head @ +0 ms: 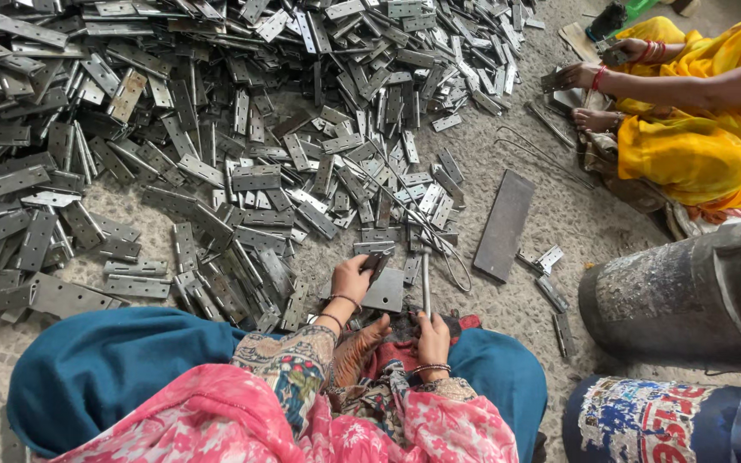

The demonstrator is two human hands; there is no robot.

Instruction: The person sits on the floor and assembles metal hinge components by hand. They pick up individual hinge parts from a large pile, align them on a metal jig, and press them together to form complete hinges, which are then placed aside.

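Observation:
I sit cross-legged on the floor in blue trousers and a pink floral top. My left hand [352, 279] grips a small grey metal hinge [376, 262] over a flat grey plate [385, 291]. My right hand [432, 336] rests near my lap and holds the lower end of a thin metal rod [426, 281] that stands upright. A huge heap of grey metal hinges [216, 129] spreads across the floor in front of me, touching my knees.
A flat rectangular steel plate [504, 225] lies to the right with bent wire [452, 257] beside it. Another person in yellow [696, 120] sits at the upper right, hands on hinges. Two dark drums [688, 300] stand at the right.

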